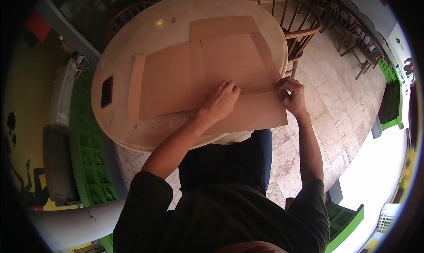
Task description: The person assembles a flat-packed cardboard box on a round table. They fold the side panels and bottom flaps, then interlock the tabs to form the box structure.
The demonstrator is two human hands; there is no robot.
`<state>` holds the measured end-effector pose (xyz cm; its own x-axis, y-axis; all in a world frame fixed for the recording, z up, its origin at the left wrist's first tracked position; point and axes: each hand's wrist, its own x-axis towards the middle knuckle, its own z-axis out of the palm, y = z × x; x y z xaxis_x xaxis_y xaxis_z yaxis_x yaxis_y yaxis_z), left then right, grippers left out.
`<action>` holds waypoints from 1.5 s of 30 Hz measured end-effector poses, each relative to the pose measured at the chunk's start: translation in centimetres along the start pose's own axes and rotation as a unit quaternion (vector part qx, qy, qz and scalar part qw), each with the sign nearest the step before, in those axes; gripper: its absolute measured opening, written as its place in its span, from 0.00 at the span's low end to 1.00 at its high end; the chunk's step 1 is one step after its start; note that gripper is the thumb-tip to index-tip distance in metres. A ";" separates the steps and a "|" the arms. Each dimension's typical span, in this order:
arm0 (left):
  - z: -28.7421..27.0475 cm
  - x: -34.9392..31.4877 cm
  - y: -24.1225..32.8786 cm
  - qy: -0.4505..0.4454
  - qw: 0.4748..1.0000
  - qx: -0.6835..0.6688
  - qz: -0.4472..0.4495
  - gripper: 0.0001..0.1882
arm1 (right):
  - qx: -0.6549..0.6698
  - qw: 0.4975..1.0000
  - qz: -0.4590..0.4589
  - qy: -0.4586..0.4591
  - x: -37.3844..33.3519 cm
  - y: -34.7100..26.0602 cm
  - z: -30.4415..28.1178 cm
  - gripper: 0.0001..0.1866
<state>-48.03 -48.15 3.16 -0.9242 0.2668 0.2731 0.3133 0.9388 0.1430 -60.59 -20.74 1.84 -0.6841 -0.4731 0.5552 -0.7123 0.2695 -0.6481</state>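
A flattened cardboard box point(173, 76), brown and creased into several panels, lies spread over the round table. Its near flap reaches past the table's front edge toward my lap. My left hand point(223, 101) is closed, its fingers curled down on the crease between the middle panel and the near flap. At the right end of that same crease, my right hand point(293, 96) pinches the cardboard's edge between thumb and bent fingers. Both sets of fingertips are partly hidden.
The pale round table point(119, 116) carries a dark phone point(107, 92) at its left. A wooden chair point(304, 28) stands close at the far right, with more chairs point(353, 37) beyond. Green crates point(90, 151) line the left side. Stone tiles point(335, 103) cover the floor.
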 end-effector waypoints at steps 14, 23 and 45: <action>-3.4 0.6 -2.2 -0.033 0.992 -0.098 -0.069 0.10 | -0.222 0.955 -0.026 -0.197 4.3 -2.5 2.6 0.15; -4.1 -1.3 -6.0 -0.044 0.934 -0.195 -0.296 0.12 | -0.176 0.945 0.176 -0.212 6.7 -2.2 2.8 0.11; 1.3 -2.3 -1.0 0.083 0.992 -0.050 -0.085 0.20 | -0.250 0.967 -0.044 0.006 12.0 -6.0 11.5 0.18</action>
<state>-46.51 -49.45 1.20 -0.9194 0.0597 0.3889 0.1840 0.9389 0.2909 -62.74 -37.62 6.39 -0.6174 -0.5032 0.6047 -0.7523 0.6023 -0.2669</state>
